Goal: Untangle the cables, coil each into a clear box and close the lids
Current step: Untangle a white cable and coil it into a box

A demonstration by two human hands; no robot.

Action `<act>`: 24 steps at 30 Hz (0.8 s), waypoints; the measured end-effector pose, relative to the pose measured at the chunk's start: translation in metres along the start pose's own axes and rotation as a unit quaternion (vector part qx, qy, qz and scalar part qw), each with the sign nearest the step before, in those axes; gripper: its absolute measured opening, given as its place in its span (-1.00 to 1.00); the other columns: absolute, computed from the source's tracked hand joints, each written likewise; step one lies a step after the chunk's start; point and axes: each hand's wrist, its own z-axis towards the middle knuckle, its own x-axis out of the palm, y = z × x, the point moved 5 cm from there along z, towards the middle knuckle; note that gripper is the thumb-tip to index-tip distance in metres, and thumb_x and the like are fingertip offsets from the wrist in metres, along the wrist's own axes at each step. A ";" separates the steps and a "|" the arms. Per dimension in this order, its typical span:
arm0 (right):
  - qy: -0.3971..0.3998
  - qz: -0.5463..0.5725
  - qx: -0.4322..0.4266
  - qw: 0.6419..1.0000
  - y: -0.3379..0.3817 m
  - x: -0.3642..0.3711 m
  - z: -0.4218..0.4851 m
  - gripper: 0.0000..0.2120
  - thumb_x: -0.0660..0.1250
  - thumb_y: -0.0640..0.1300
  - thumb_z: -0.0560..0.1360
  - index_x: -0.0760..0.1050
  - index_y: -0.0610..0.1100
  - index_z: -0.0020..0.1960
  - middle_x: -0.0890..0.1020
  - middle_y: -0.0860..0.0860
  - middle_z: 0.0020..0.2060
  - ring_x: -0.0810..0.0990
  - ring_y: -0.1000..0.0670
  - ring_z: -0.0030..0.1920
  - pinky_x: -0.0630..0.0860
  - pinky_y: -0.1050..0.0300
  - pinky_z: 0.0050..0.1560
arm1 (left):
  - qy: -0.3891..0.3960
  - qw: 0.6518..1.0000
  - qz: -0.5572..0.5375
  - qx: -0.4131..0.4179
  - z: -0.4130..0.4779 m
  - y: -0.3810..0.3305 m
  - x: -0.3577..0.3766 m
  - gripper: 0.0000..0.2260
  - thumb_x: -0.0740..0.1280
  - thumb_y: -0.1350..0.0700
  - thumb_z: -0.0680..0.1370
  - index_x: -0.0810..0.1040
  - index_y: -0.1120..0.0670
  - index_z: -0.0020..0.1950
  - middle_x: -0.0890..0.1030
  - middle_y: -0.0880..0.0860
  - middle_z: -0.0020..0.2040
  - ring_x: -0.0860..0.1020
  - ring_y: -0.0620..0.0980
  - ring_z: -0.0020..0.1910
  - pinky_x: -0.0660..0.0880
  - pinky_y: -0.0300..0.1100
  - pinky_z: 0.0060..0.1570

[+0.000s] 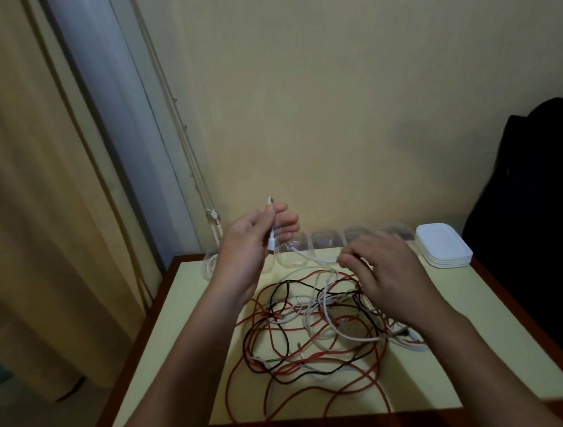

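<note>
White cable ran btwn our hands: left hand gripped its plug end, right hand pinched it lower, just above tangle.

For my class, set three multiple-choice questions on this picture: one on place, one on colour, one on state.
1. Where is the stack of lids? A far right table corner; B near left corner; C floor.
2. What colour is the held cable? A red; B black; C white.
3. How do the red cables lie? A coiled; B tangled; C boxed.
Answers: 1 A, beside the clear boxes; 2 C, left grip holds its end, right grip pinches it; 3 B, strands cross in a heap.
</note>
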 end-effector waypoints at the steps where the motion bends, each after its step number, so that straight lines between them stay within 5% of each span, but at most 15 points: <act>1: -0.003 0.009 -0.020 1.000 0.009 -0.004 0.003 -0.72 0.16 0.05 0.62 0.54 -0.03 -0.14 0.54 0.14 -0.25 0.40 0.03 -0.18 0.24 0.08 -0.14 | 0.010 0.999 0.042 0.009 -0.004 0.001 0.004 -0.76 0.19 0.11 0.69 0.59 0.21 0.15 0.72 0.14 -0.06 0.69 0.05 -0.03 0.59 -0.14 0.03; 6: -0.048 0.050 -0.085 0.994 0.043 -0.022 0.019 -0.71 0.20 -0.05 0.63 0.52 -0.12 -0.20 0.46 0.09 -0.34 0.36 0.00 -0.27 0.17 0.20 -0.19 | 0.104 0.983 0.151 0.025 -0.025 0.009 0.026 -0.75 0.18 0.06 0.69 0.62 0.11 0.02 0.63 0.11 -0.26 0.60 0.01 -0.29 0.54 -0.18 -0.16; 9: -0.074 0.082 -0.038 0.993 0.042 -0.022 0.025 -0.73 0.28 -0.03 0.61 0.55 -0.14 -0.20 0.51 0.05 -0.33 0.42 0.03 -0.28 0.23 0.23 -0.20 | 0.131 0.986 0.103 -0.026 -0.032 0.022 0.038 -0.74 0.11 0.07 0.72 0.54 0.15 0.01 0.31 0.00 -0.44 0.25 -0.10 -0.49 0.20 -0.26 -0.45; 11: -0.085 0.124 0.017 0.988 0.036 -0.021 0.024 -0.80 0.39 -0.02 0.57 0.53 -0.09 -0.18 0.50 0.09 -0.32 0.43 0.14 -0.28 0.27 0.31 -0.22 | 0.136 0.988 -0.003 -0.076 -0.034 0.027 0.043 -0.79 0.10 0.09 0.72 0.45 0.19 0.10 0.18 -0.04 -0.45 0.10 -0.13 -0.50 0.03 -0.24 -0.48; 15: -0.092 0.166 0.064 0.980 0.028 -0.016 0.016 -0.84 0.44 -0.02 0.54 0.51 -0.04 -0.14 0.51 0.14 -0.28 0.46 0.19 -0.26 0.29 0.38 -0.24 | 0.164 0.966 -0.144 -0.138 -0.039 0.030 0.044 -0.83 0.12 0.10 0.69 0.33 0.16 0.22 0.15 -0.07 -0.48 0.07 -0.16 -0.55 0.02 -0.28 -0.55; 19: -0.049 0.208 0.084 0.973 0.022 -0.010 0.010 -0.86 0.37 -0.05 0.60 0.59 -0.03 -0.12 0.58 0.19 -0.34 0.49 0.18 -0.34 0.32 0.31 -0.30 | 0.176 0.960 -0.141 -0.164 -0.042 0.034 0.038 -0.69 0.15 0.03 0.66 0.50 0.28 0.09 0.07 -0.05 -0.44 -0.01 -0.12 -0.49 0.00 -0.26 -0.52; 24: -0.046 0.214 0.104 0.970 0.021 -0.009 0.011 -0.71 0.35 -0.06 0.62 0.55 -0.10 -0.26 0.51 0.02 -0.50 0.42 0.05 -0.47 0.30 0.28 -0.39 | 0.170 0.970 -0.080 -0.154 -0.040 0.040 0.037 -0.65 0.13 -0.03 0.70 0.53 0.23 0.10 0.09 -0.01 -0.39 0.01 -0.09 -0.45 -0.01 -0.20 -0.45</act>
